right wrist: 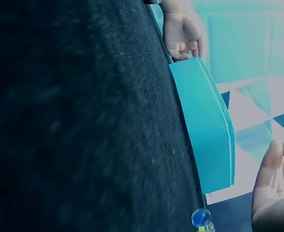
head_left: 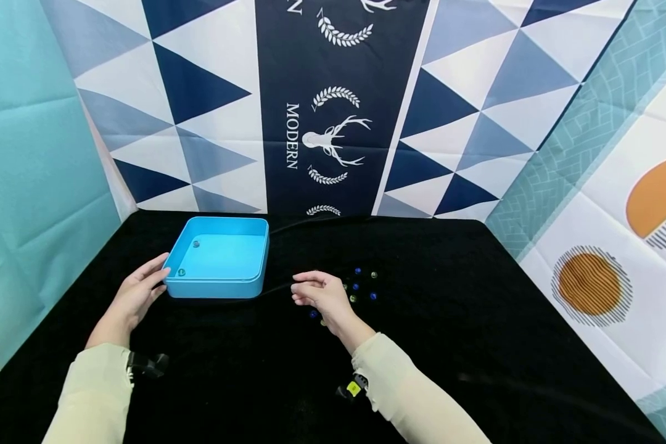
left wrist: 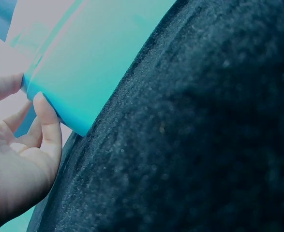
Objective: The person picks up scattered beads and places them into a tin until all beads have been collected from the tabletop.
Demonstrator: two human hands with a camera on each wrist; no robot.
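Observation:
A shallow blue box (head_left: 216, 288) with an open top stands at the left of the black cloth. Inside lie two small glass marbles, one (head_left: 196, 244) towards the back and one (head_left: 181, 272) by the near left corner. My left hand (head_left: 139, 293) grips that corner, thumb and fingers on the box wall (left wrist: 93, 63). Right of the box, my right hand (head_left: 323, 296) is held with thumb and fingertips (right wrist: 274, 150) drawn together; I cannot tell whether a marble sits between them. Several blue and yellowish marbles (head_left: 374, 296) lie beside and beneath it.
Black cloth (head_left: 449, 345) covers the table. Behind it hangs a patterned curtain (head_left: 211, 92), with pale teal fabric (head_left: 39, 154) on the left and a printed cloth (head_left: 616, 246) on the right. In the right wrist view, a blue marble (right wrist: 201, 217) shows at the bottom edge.

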